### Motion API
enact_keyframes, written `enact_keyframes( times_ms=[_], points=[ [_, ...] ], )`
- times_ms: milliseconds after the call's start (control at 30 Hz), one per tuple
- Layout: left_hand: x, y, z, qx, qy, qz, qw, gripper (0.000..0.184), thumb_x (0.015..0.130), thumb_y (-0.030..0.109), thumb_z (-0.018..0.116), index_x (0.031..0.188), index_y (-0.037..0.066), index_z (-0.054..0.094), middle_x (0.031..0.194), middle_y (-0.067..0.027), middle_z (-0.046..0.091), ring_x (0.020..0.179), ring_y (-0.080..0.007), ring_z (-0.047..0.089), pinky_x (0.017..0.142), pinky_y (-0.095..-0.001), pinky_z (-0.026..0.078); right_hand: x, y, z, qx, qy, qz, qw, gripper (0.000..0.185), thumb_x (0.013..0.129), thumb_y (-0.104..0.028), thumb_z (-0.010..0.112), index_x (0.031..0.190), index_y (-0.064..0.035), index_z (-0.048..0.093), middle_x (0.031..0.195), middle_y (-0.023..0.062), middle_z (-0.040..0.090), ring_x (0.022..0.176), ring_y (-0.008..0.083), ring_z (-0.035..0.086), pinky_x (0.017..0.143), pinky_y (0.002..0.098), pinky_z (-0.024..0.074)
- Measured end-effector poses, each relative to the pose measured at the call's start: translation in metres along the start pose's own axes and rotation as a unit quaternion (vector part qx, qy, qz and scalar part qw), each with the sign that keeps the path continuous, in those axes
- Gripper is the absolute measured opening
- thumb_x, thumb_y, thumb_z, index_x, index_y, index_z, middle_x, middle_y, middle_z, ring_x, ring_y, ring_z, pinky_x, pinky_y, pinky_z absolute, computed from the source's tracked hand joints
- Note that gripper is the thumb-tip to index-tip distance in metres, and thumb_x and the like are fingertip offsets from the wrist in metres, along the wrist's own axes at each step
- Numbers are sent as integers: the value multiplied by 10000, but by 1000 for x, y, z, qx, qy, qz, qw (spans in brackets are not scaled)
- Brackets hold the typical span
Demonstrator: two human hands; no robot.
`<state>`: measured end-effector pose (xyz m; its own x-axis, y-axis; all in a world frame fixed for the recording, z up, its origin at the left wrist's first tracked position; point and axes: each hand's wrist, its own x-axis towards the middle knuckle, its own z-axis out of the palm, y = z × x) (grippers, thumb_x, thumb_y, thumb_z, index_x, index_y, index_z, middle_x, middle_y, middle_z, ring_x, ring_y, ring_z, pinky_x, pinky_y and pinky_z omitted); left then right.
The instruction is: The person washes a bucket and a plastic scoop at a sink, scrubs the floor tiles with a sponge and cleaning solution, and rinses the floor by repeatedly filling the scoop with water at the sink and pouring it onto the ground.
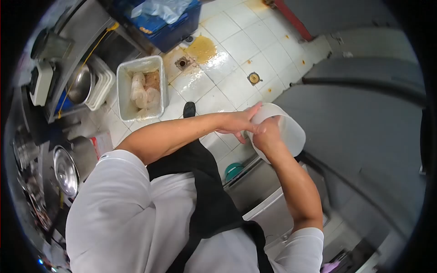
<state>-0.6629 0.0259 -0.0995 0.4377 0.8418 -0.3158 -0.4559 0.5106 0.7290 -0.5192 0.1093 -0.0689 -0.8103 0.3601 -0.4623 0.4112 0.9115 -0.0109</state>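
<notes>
A translucent white plastic container (293, 135) is tilted in front of me at the right. My left hand (241, 123) is at its left side, fingers spread, some near the rim and some pointing down, with the thumb reaching toward my other hand. My right hand (267, 133) lies over the container's near left edge, its fingers bent and partly hidden at the opening. The two hands touch or overlap. What the right fingers grip, if anything, does not show.
On the tiled floor (241, 34) stands a white bin (165, 98) with pale lumps inside, near a drain and a yellowish puddle. A blue bin (175, 34) is behind it. Metal pots (68, 168) are at left, a green round object (234, 171) below, grey surfaces (359, 123) at right.
</notes>
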Motion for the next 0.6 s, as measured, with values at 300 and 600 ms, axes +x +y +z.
enact_keyframes(
  times_ms=[300, 600],
  points=[
    [-47, 25, -123, 294, 373, 45, 879, 838, 752, 51, 509, 1482, 41, 97, 1418, -327, 313, 1348, -384, 312, 1086, -379, 310, 200, -41, -8, 5, -125, -169, 978, 457, 856, -278, 510, 1253, -56, 553, 1319, 202, 501, 1259, 371, 423, 1034, 550, 282],
    [-45, 2, -257, 307, 635, 38, 708, 487, 750, -3, 453, 1229, -34, 538, 1036, -297, 613, 963, -405, 611, 858, -453, 487, 366, -68, 31, 65, -131, -281, 949, 253, 839, -164, 505, 1030, -60, 636, 958, 186, 656, 917, 322, 637, 815, 424, 506]
  ],
)
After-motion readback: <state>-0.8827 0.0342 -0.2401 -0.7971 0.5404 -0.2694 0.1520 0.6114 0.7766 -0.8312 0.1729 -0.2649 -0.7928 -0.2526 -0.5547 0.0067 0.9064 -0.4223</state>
